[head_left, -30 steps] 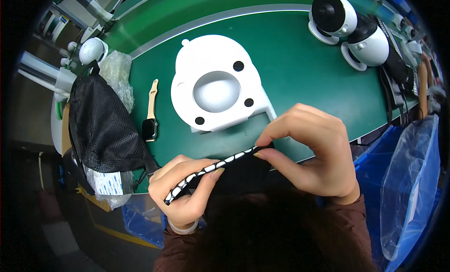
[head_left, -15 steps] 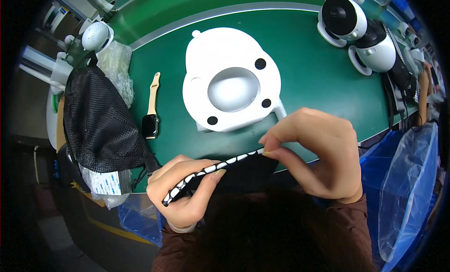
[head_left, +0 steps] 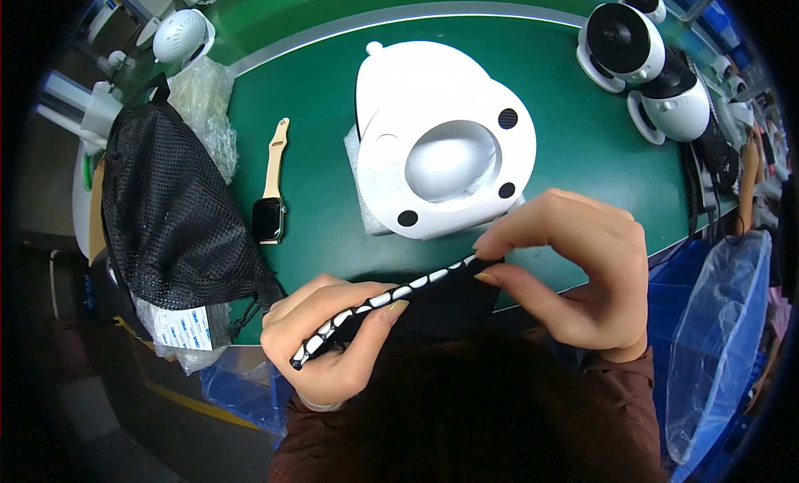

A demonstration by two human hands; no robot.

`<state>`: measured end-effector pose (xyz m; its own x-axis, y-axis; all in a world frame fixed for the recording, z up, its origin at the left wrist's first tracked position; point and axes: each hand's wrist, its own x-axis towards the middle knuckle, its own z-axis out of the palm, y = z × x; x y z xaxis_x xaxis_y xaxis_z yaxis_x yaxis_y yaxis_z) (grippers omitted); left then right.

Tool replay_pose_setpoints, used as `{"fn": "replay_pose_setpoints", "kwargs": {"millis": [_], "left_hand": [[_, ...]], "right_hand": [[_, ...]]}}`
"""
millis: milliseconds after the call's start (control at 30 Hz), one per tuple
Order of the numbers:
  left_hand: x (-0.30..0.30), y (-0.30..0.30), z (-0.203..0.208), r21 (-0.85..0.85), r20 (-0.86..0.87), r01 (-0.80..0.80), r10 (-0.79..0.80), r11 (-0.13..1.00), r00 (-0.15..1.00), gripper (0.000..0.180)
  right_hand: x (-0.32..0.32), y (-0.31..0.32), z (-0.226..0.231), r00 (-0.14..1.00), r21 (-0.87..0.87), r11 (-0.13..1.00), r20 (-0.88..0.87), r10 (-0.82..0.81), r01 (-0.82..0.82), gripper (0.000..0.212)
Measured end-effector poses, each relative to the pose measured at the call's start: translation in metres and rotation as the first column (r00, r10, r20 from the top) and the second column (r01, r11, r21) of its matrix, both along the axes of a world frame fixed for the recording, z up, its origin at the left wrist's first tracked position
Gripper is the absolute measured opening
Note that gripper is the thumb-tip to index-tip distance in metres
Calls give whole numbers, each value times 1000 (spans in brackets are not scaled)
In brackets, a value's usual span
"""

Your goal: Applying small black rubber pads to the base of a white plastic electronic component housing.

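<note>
Nearest the body, the left hand (head_left: 337,373) holds one end of a thin, flat black piece with a white-patterned edge (head_left: 419,284), thumb on the near side and fingers folded along the far side. The right hand (head_left: 603,267) pinches the same piece narrowly at its farther end, between thumb and index fingertips. The piece is up in the air over the front edge of the glossy green table (head_left: 612,171), turned edge-on, running from lower left to upper right; its dark face merges with the shadow below, so its full outline cannot be told. Good handling here probably means a steady left hold, a light right pinch close to the rim, and even pressure along the length, since so thin a piece could bend or twist if the two ends were pulled unequally. Keeping the patterned edge in view, as now, should help the fingertips find the rim. Just beyond is the rounded white shell with a large round opening and black textured dots (head_left: 441,100), resting on a pale foam-like block (head_left: 371,213); the hands are best kept from knocking it. Left of that lies the square-faced watch with a cream strap (head_left: 268,221).
</note>
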<state>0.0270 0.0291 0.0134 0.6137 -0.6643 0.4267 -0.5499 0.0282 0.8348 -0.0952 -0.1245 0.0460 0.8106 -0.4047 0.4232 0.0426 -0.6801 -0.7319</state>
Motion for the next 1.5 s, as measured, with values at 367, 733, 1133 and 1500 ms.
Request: {"fn": "replay_pose_setpoints", "kwargs": {"millis": [367,733,1133,1500], "left_hand": [[2,3,2,-11,-88,-11,10,1000,996,14],[4,-14,-5,67,55,63,-67,996,996,14],[9,-28,1,-30,154,66,-61,997,986,18],[7,-25,4,-48,151,61,-53,997,987,20]], "right_hand": [[7,5,2,994,-157,988,106,20,-3,8],[58,-5,7,960,-198,973,272,-59,115,6],[60,-2,5,964,-279,948,252,-81,153,7],[60,5,5,976,-404,902,204,-74,153,11]]}}
